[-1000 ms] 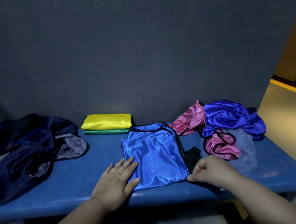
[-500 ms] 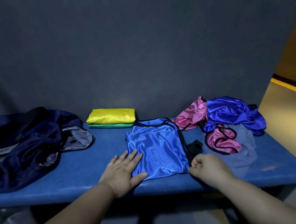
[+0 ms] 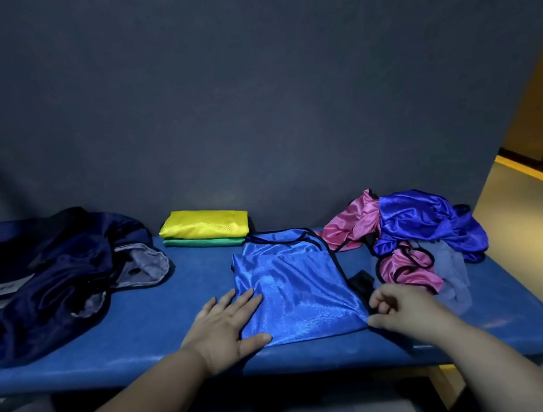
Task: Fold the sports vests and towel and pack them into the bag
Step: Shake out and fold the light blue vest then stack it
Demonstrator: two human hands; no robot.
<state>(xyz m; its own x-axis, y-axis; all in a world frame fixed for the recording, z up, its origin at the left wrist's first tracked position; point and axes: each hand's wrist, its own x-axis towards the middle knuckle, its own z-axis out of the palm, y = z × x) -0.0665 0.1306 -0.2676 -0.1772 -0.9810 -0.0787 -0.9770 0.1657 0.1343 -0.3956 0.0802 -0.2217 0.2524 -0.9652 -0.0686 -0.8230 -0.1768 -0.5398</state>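
Dead centre on the tabletop: blue vest, already doubled over lengthwise, black trim down the right edge. Mid-fold, going by that. Left hand flat and open, fingers straight, pressing down the vest's near left corner. Right hand at the near right corner, fingers curled, thumb touching the hem. Can't tell whether actually pinching cloth or just resting there.

Behind the blue vest and a bit left: yellow vest folded neat on top of a green vest, also folded. So two done, counting those, and a third halfway.

Right of the blue vest: the to-do heap. Pink vest, purple vest, another pink bit lower down (same vest or a second one, no idea), plus a pale greyish towel on the heap's near side. All crumpled, none folded. Small black scrap just beside the blue vest's right edge, can't make out what.

Far left of the blue vest: navy bag, slumped open, pale lining showing. Nothing bright visible inside, so packing not started as far as can be seen.

Rough guess: under halfway. Left to do: finish this fold, add to the stack, work through the heap plus towel, then load the lot into the bag.
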